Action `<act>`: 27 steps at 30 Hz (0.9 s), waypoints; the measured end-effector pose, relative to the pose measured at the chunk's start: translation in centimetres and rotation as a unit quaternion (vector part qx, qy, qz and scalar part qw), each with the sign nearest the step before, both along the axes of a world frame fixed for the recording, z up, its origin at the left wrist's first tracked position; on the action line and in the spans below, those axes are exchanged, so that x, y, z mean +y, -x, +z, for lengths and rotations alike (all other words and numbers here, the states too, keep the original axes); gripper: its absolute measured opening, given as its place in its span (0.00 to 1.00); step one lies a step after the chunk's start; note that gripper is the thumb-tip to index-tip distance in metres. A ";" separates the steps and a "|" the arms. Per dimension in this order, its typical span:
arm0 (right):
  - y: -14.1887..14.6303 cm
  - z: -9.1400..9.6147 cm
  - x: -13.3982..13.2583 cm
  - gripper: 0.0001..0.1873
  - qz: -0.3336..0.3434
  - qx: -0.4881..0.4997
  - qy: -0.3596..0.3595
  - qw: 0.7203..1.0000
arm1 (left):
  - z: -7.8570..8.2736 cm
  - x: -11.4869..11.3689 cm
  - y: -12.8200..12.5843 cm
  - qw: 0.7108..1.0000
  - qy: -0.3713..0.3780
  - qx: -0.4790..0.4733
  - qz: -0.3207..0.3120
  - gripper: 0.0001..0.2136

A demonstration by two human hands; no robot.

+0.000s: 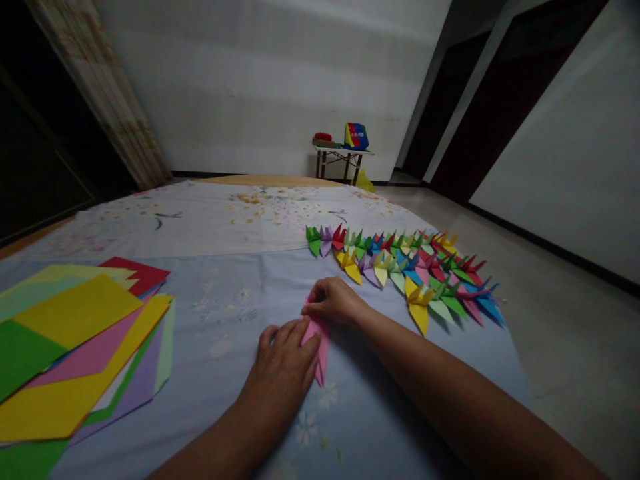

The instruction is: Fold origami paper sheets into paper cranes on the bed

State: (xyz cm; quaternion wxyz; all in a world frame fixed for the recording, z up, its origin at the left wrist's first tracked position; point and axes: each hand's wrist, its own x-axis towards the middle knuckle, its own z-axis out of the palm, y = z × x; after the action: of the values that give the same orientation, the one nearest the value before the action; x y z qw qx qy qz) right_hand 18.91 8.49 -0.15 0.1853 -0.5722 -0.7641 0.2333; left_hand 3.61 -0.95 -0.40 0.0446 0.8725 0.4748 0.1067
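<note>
A narrow piece of folded pink origami paper lies on the cloth in front of me, its lower end split into two points. My left hand holds it from the left, with the thumb across its middle and the fingertips along its upper left edge. At the top of the paper, my right hand pinches the tip between thumb and bent fingers. Part of the paper is hidden under both hands. Beyond my right hand stand rows of folded paper cranes in many colours.
Loose coloured paper sheets are piled at the left. A floral tablecloth covers the round table. Behind it, a small table by the wall bears a multicoloured bag and a red item.
</note>
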 end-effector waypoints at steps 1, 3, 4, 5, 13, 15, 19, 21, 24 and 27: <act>0.1 0.0 0.0 0.14 -0.003 0.000 0.001 1.000 | 0.0 0.0 0.0 1.000 0.002 -0.001 -0.001 0.14; 0.1 0.0 0.0 0.13 -0.010 0.005 0.011 1.000 | 0.1 0.0 0.0 1.000 0.008 0.001 -0.001 0.14; 0.2 0.0 0.0 0.13 -0.014 0.007 0.019 1.000 | 0.2 0.0 0.0 1.000 0.012 0.003 0.000 0.14; 0.2 0.0 0.1 0.12 -0.019 0.009 0.024 0.999 | 0.2 0.0 0.0 1.000 0.015 0.004 0.002 0.14; 0.4 -0.1 0.6 0.09 -0.061 0.002 0.015 0.998 | 0.0 0.0 0.1 1.000 0.011 -0.003 0.000 0.14; 0.5 -0.1 0.7 0.09 -0.071 0.001 0.016 0.997 | -0.1 0.1 0.1 1.000 0.008 -0.005 -0.001 0.14; 0.6 -0.2 1.0 0.10 -0.096 0.002 0.007 0.995 | -0.4 0.1 0.2 1.000 -0.007 -0.011 -0.002 0.14; 0.6 -0.2 1.1 0.10 -0.117 0.020 -0.006 0.993 | -0.4 0.1 0.2 1.000 -0.012 -0.013 -0.002 0.14; 0.1 0.1 0.7 0.12 -0.113 0.080 -0.015 0.990 | -0.1 0.0 0.2 1.000 -0.009 -0.011 0.000 0.13; -0.7 0.6 -0.5 0.12 -0.079 0.103 -0.027 0.991 | 0.0 -0.1 0.1 1.000 -0.008 -0.010 0.003 0.13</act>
State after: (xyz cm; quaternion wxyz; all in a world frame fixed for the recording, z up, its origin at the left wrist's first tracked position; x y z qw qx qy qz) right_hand 19.60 7.99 0.47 0.2960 -0.5985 -0.6995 0.2549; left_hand 3.49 -1.01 -0.44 0.0428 0.8704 0.4757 0.1195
